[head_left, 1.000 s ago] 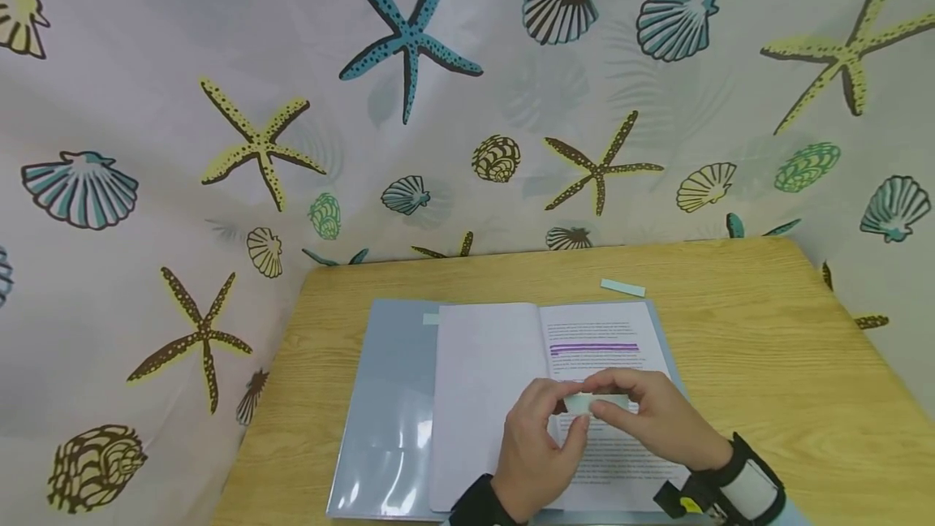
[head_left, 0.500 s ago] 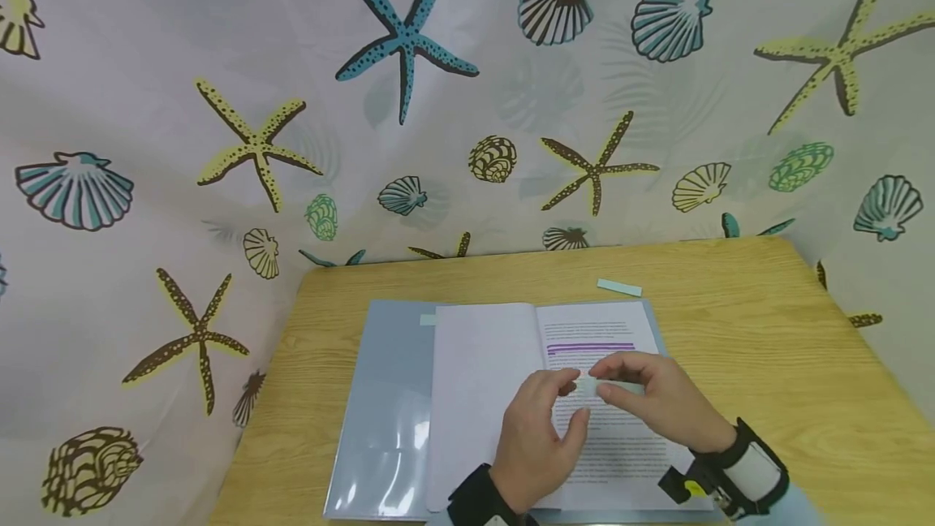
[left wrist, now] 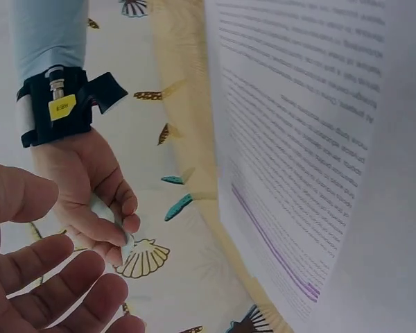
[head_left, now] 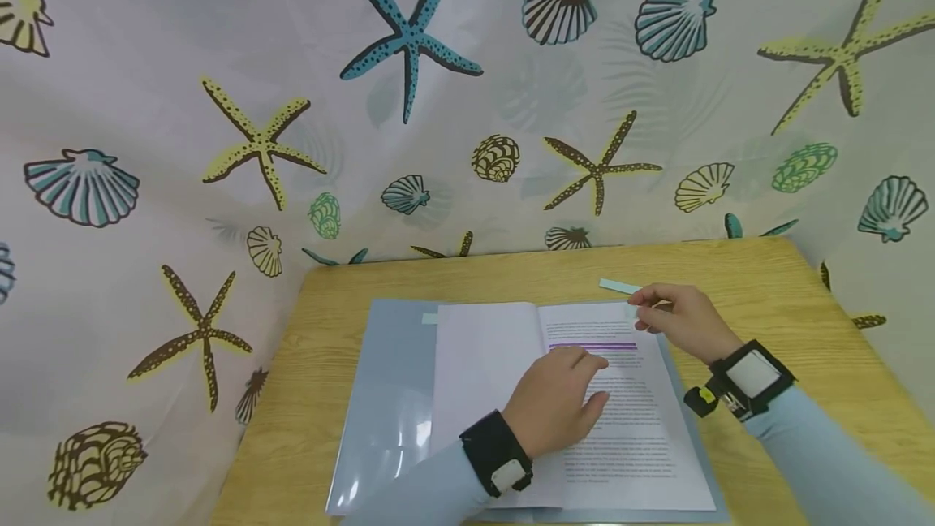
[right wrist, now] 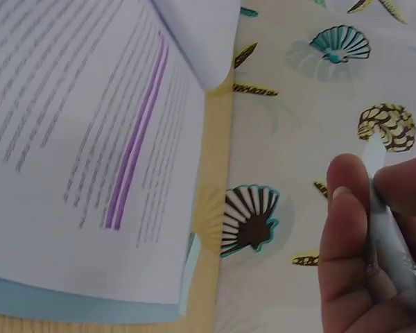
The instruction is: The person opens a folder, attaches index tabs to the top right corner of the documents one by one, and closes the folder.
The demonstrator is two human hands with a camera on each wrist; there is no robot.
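Note:
My right hand pinches a pale mint sticky tab between thumb and fingers, over the upper right corner of the printed page. Its narrow end sticks out past the fingertips in the right wrist view, and a wider pale part lies farther back inside the fingers. Purple highlighted lines cross the upper part of the page. Lower down, above the middle of the open pages, my left hand has relaxed fingers and holds nothing. The left wrist view shows its bent fingers apart from the paper.
The pages lie in an open blue-grey folder on a wooden table. Another mint strip lies on the wood just behind the folder. A small pale tab sits at the folder's upper left. Behind hangs a shell-patterned cloth.
Both hands held the mint piece together; the left hand has let go and stayed near the page's middle. My right hand has carried it up and right to the page's top corner.

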